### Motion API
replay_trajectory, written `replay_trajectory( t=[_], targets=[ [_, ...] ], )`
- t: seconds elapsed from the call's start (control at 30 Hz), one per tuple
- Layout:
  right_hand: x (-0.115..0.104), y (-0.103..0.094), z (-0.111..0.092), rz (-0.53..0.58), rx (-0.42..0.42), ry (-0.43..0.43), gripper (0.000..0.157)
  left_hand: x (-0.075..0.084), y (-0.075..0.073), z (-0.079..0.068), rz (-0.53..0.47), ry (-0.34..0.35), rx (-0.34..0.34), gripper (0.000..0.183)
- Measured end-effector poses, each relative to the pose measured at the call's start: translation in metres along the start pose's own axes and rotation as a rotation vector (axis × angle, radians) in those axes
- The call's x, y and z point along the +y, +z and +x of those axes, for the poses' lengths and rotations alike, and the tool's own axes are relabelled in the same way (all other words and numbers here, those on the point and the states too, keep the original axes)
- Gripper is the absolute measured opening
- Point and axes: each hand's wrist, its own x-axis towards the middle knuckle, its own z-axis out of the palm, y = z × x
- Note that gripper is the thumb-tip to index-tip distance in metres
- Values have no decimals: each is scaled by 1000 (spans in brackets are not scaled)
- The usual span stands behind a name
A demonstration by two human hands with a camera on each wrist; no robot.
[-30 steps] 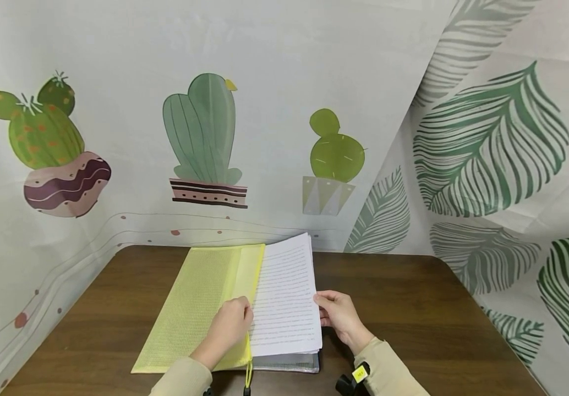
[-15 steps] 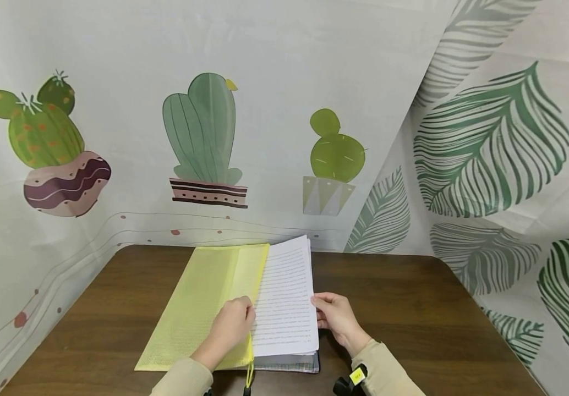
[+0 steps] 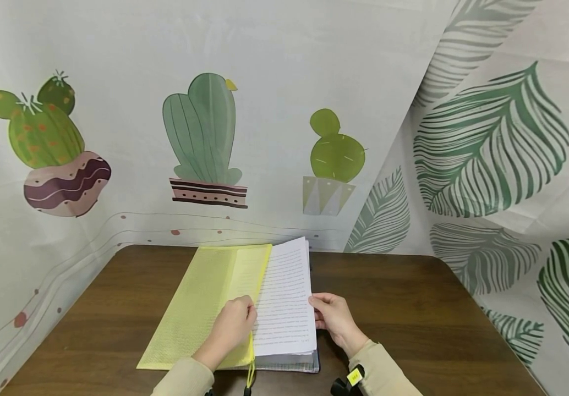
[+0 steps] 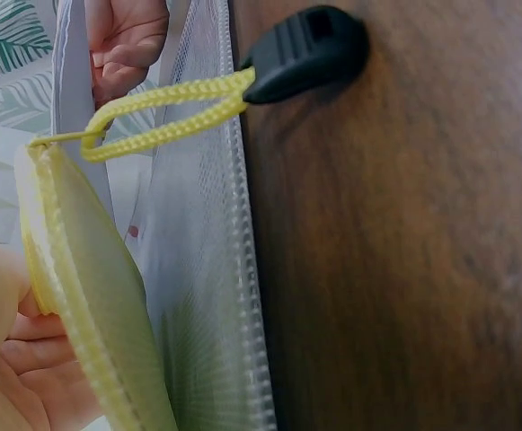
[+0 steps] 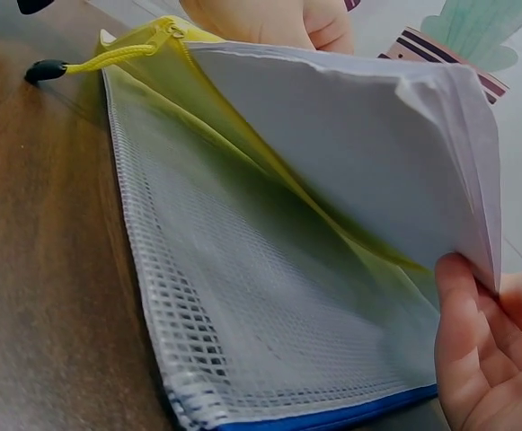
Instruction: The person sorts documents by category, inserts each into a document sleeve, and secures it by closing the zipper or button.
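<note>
A yellow mesh zip pouch lies tilted on the table, its opening edge facing right. My left hand grips that edge, thumb on one side and fingers on the other. A stack of printed paper sheets has its left part under the pouch's edge, at the opening. My right hand pinches the stack's right edge between thumb and fingers. Beneath both lies a second mesh pouch, whitish with a blue edge. One corner of the stack looks slightly bent in the right wrist view.
From the yellow pouch's near corner hangs a yellow cord with a black plastic end. All this rests on a dark wooden table. Behind it hangs a white cloth printed with cacti and leaves.
The paper stack and my right hand have shifted slightly left. The yellow pouch and its opening edge have moved a little right, covering more of the sheets. Both hands keep their hold.
</note>
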Motion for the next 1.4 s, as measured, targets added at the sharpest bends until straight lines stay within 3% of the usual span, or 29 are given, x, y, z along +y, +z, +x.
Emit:
replay_trajectory(
  t=[0.97, 1.4],
  targets=[
    [-1, 7, -2, 30, -21, -3, 38, 4, 0, 1, -63, -80, -29, 14],
    [0, 12, 0, 42, -6, -1, 36, 4, 0, 2, -89, -75, -28, 13]
  ],
)
